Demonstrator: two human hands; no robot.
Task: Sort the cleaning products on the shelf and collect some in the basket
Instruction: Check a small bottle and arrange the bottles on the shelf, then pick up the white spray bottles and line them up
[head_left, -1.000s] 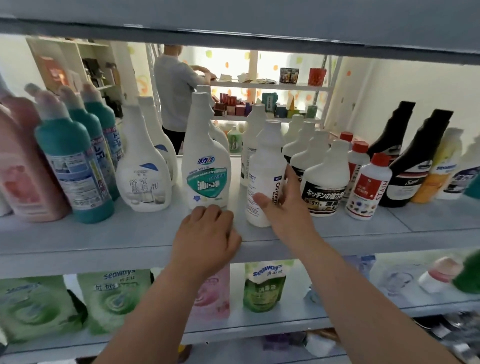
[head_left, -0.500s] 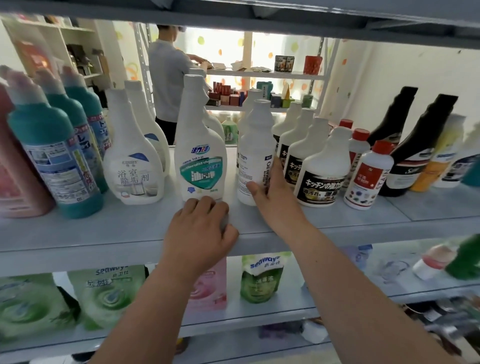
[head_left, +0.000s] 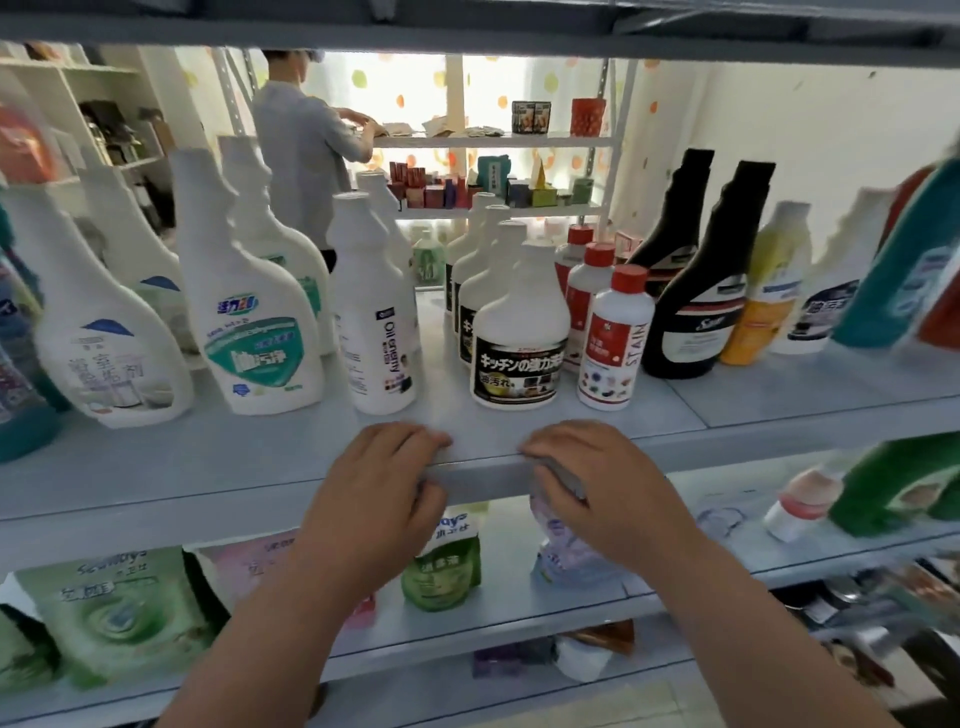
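Note:
Cleaning products stand in rows on the grey shelf (head_left: 208, 467). In the middle is a white "Oil enemy" bottle (head_left: 379, 332), with a white bottle with a teal label (head_left: 260, 338) to its left and a black-labelled white bottle (head_left: 519, 353) to its right. Beside that stands a red-capped "STAIN" bottle (head_left: 615, 343). My left hand (head_left: 379, 499) and my right hand (head_left: 602, 493) rest side by side on the shelf's front edge, fingers loosely curled, holding nothing. No basket is in view.
Two black bottles (head_left: 701, 291) and a yellow one (head_left: 769, 296) stand to the right, and teal bottles (head_left: 21, 405) at the far left. Green refill pouches (head_left: 119, 613) fill the lower shelf. A person (head_left: 301, 150) stands at another rack behind.
My right hand has let go of the "Oil enemy" bottle and drawn back to the shelf's front edge. The left hand stays on the edge. The view has shifted slightly.

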